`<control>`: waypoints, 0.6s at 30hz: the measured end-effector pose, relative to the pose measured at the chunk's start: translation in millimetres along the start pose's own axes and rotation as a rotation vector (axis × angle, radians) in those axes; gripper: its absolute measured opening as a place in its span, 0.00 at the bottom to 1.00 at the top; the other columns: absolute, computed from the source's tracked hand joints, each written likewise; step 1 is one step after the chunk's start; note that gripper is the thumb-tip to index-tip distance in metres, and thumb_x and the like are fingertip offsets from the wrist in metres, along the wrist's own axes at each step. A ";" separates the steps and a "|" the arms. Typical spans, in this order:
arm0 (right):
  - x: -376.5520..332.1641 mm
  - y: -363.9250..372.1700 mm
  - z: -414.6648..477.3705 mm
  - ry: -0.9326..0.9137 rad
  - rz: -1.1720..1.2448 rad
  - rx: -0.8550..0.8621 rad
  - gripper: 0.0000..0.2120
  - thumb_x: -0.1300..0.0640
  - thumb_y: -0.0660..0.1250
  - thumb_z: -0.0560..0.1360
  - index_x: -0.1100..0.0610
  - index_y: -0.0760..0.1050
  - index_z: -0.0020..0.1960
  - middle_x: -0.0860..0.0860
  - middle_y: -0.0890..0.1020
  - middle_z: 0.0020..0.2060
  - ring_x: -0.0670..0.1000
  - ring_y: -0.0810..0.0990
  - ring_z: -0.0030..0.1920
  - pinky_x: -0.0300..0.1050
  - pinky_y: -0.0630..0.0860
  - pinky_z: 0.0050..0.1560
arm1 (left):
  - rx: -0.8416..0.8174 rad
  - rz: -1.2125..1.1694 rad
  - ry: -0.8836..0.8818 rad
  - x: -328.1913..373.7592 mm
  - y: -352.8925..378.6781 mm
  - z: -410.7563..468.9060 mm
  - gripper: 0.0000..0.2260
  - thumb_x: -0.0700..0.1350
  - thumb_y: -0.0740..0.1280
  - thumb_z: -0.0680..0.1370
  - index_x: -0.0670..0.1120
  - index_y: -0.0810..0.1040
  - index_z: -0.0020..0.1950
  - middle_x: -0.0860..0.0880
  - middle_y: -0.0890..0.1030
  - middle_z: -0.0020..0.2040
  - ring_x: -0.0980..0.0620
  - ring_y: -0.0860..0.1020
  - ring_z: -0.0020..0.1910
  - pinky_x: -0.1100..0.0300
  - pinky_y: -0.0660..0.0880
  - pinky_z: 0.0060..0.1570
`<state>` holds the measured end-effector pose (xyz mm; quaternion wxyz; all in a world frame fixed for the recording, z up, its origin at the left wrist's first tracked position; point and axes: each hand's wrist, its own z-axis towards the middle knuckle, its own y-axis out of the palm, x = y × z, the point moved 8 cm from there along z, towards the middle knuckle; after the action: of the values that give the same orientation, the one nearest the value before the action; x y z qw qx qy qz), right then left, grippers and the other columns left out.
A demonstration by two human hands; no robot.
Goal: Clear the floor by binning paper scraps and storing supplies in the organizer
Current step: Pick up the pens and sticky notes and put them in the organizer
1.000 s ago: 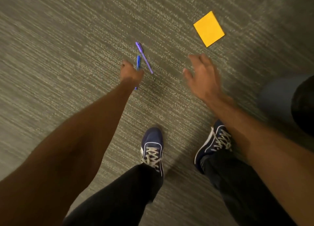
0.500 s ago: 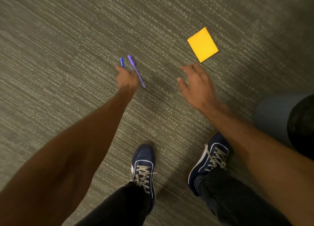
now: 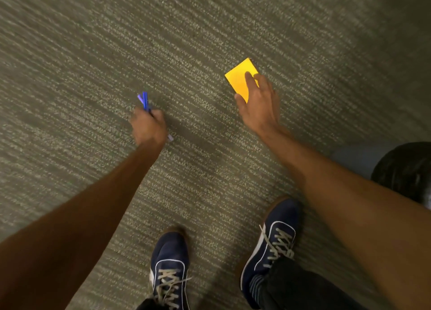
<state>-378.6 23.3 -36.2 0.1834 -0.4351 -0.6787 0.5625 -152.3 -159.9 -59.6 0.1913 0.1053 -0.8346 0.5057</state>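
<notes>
My left hand [image 3: 148,128] is closed around two pens, a blue pen [image 3: 145,100] and a purple pen [image 3: 140,98]; their tops stick out above my fist and a pale tip shows below it. A yellow sticky-note pad [image 3: 239,79] lies flat on the grey carpet to the right. My right hand [image 3: 257,100] rests over the pad's lower right part, fingers spread on its top and thumb at its lower corner. The pad still lies on the floor.
My two navy sneakers [image 3: 170,263] [image 3: 275,237] stand on the carpet below the hands. A dark round object on a pale grey shape [image 3: 405,170] sits at the right edge. No bin or organizer is in view.
My left hand has closed around both pens, the purple one having lain on the carpet before. My right hand has reached forward from open air onto the yellow pad.
</notes>
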 end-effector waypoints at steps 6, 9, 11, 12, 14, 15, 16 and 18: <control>16.9 -0.2 27.1 0.109 -0.064 0.096 0.28 0.49 0.70 0.76 0.58 0.68 0.72 0.57 0.75 0.66 0.59 0.71 0.67 0.59 0.71 0.62 | -0.101 -0.193 0.262 47.7 1.2 -25.5 0.02 0.40 0.56 0.82 0.42 0.66 0.52 0.54 0.68 0.34 0.58 0.65 0.27 0.75 0.67 0.21; 16.2 -1.4 32.6 0.169 -0.015 0.100 0.30 0.53 0.75 0.73 0.57 0.68 0.71 0.57 0.75 0.65 0.59 0.72 0.67 0.61 0.71 0.62 | -0.164 -0.207 0.319 66.4 7.5 -37.4 0.05 0.41 0.54 0.84 0.41 0.65 0.57 0.53 0.69 0.35 0.56 0.67 0.28 0.74 0.66 0.20; 18.6 -0.7 35.6 0.252 0.067 0.080 0.31 0.55 0.77 0.71 0.57 0.69 0.71 0.57 0.75 0.65 0.59 0.72 0.67 0.62 0.72 0.62 | -0.189 -0.203 0.346 76.6 11.9 -44.6 0.08 0.41 0.53 0.85 0.38 0.65 0.60 0.53 0.69 0.35 0.56 0.67 0.27 0.73 0.67 0.21; 21.7 -0.2 37.0 0.301 0.123 0.071 0.31 0.56 0.78 0.70 0.57 0.70 0.69 0.57 0.76 0.65 0.59 0.73 0.67 0.62 0.72 0.63 | -0.199 -0.213 0.361 81.9 13.3 -48.3 0.09 0.41 0.52 0.85 0.38 0.64 0.61 0.53 0.69 0.35 0.55 0.67 0.27 0.73 0.67 0.21; 28.5 0.7 38.4 0.381 0.230 0.060 0.27 0.59 0.77 0.70 0.58 0.72 0.66 0.57 0.78 0.63 0.60 0.75 0.65 0.58 0.74 0.62 | -0.218 -0.246 0.400 93.1 11.8 -55.9 0.08 0.41 0.52 0.85 0.38 0.63 0.60 0.52 0.69 0.36 0.56 0.67 0.28 0.73 0.68 0.22; 31.2 0.3 38.0 0.407 0.266 0.059 0.23 0.60 0.76 0.71 0.59 0.74 0.63 0.58 0.79 0.61 0.60 0.76 0.63 0.56 0.74 0.59 | -0.230 -0.261 0.420 98.5 9.1 -59.5 0.06 0.41 0.52 0.85 0.39 0.63 0.58 0.52 0.69 0.36 0.55 0.67 0.28 0.73 0.68 0.23; 32.6 -0.5 36.6 0.424 0.293 0.056 0.17 0.61 0.73 0.72 0.60 0.76 0.59 0.58 0.81 0.59 0.61 0.78 0.60 0.54 0.75 0.55 | -0.245 -0.279 0.432 102.5 5.9 -62.6 0.05 0.41 0.51 0.86 0.40 0.62 0.57 0.50 0.69 0.36 0.54 0.68 0.29 0.71 0.70 0.24; 33.5 -3.3 30.3 0.452 0.363 0.034 0.07 0.63 0.69 0.74 0.63 0.78 0.51 0.60 0.83 0.53 0.61 0.80 0.54 0.52 0.75 0.48 | -0.305 -0.328 0.416 107.8 -0.7 -68.6 0.06 0.42 0.50 0.86 0.40 0.61 0.58 0.46 0.71 0.38 0.50 0.70 0.30 0.66 0.75 0.28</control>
<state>-420.8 31.7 -50.3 0.2337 -0.6607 -0.5221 0.4862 -235.0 -97.7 15.4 0.4505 0.1028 -0.8158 0.3476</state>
